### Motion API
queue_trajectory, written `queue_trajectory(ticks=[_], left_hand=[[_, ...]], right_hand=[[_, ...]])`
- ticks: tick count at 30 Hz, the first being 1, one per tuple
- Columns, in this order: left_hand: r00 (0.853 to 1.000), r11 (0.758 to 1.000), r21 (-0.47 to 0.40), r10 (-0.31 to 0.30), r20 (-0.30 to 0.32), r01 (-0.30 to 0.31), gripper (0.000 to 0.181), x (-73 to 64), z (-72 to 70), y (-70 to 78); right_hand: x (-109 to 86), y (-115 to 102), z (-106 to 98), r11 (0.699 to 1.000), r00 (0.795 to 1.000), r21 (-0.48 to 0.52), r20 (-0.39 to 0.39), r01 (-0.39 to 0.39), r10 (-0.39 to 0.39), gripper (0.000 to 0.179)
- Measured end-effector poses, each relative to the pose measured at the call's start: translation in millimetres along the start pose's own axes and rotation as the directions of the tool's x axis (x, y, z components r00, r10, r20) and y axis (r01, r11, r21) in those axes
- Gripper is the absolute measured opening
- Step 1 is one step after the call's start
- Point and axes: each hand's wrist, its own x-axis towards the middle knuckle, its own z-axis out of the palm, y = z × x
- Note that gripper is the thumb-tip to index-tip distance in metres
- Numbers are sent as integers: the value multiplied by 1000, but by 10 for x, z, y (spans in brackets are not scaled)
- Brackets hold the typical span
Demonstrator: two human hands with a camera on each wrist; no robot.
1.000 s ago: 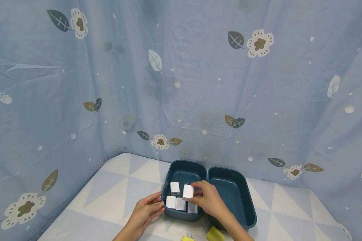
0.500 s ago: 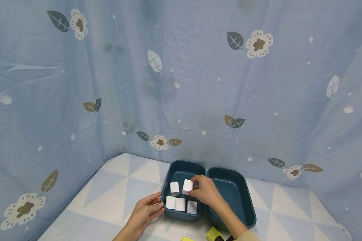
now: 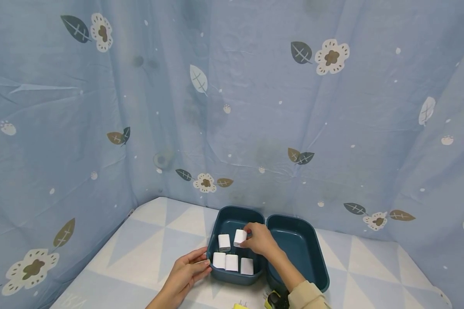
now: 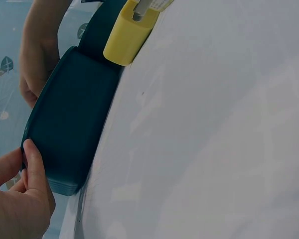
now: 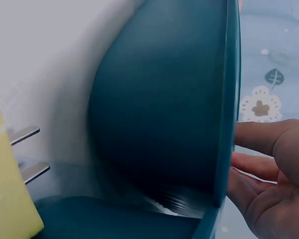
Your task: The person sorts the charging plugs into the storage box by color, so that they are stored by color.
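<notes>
Inside the left dark teal bin [image 3: 236, 279], my right hand [image 3: 261, 240] pinches a white plug charger [image 3: 240, 237] between thumb and fingers, close above the bin's floor. Several more white chargers [image 3: 247, 266] lie there, in a near row and one farther back. My left hand [image 3: 183, 272] rests its fairly straight fingers at the bin's left side. In the left wrist view, the left fingers [image 4: 35, 167] touch the rim at a corner. The right wrist view shows my right hand [image 5: 274, 174] behind a bin wall, which hides the charger.
A second teal bin [image 3: 303, 253] stands against the first on the right. Two yellow chargers lie at the front: one yellow charger [image 3: 239, 306] is cut off by the picture's edge, the other yellow charger [image 5: 10, 184] sits near the right forearm. A patterned curtain [image 3: 255, 107] hangs behind.
My right hand has moved the pinched charger slightly back, away from the near row, beside the far charger. The right sleeve has come into view. The left hand stays in place.
</notes>
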Motion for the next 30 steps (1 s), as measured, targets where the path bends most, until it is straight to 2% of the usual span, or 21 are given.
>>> queue_trajectory(ticks=[14, 22, 30], left_hand=[[1000, 1000, 5, 6, -5, -6, 61, 2, 13, -1], [1000, 1000, -5, 14, 7, -14, 61, -1, 10, -13], [1000, 1000, -3, 16, 19, -16, 63, 6, -3, -4]], right_hand=[[112, 23, 143, 997, 998, -42, 8, -64, 64, 40], [90, 27, 195, 999, 1000, -52, 16, 3, -3, 38], [-5, -8, 111, 998, 999, -54, 25, 23, -21, 38]])
